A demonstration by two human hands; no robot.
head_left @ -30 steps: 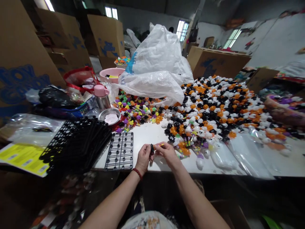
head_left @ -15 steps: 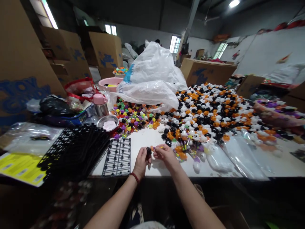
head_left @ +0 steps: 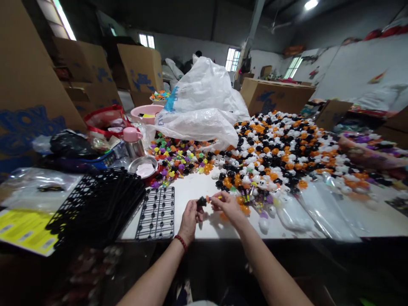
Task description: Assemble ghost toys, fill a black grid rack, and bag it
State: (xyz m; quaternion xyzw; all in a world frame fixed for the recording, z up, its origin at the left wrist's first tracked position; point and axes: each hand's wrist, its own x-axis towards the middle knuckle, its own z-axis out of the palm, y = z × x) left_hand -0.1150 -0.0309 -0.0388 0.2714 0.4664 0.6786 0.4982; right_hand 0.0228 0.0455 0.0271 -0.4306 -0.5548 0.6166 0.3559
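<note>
My left hand (head_left: pixel 190 216), with a red bead bracelet at its wrist, is closed around a small black plastic toy piece (head_left: pixel 201 201). In a pinch, my right hand (head_left: pixel 230 208) holds a small orange and yellow stick-like piece (head_left: pixel 208 199) against or just beside the black one; whether they are joined, I cannot tell. Under my right hand is a blurred orange piece (head_left: pixel 224 217). To the left of my hands a black plastic grid tray (head_left: pixel 156 214) lies flat on the white table (head_left: pixel 188 187). Beyond my right hand spreads a heap of black, orange and white toy heads (head_left: pixel 280 148).
Stacked black grids (head_left: pixel 98 204) lie left, near a metal bowl (head_left: pixel 143 168) and a pink-lidded flask (head_left: pixel 133 142). Small colourful pieces (head_left: pixel 178 159) spill from under a white sack (head_left: pixel 204 97). Clear plastic bags (head_left: pixel 321 212) lie right. Cardboard boxes (head_left: pixel 140 70) stand behind.
Both hands have shifted slightly right with their pieces. The black piece shows more clearly above my left fingers. A blurred orange piece now shows below my right hand.
</note>
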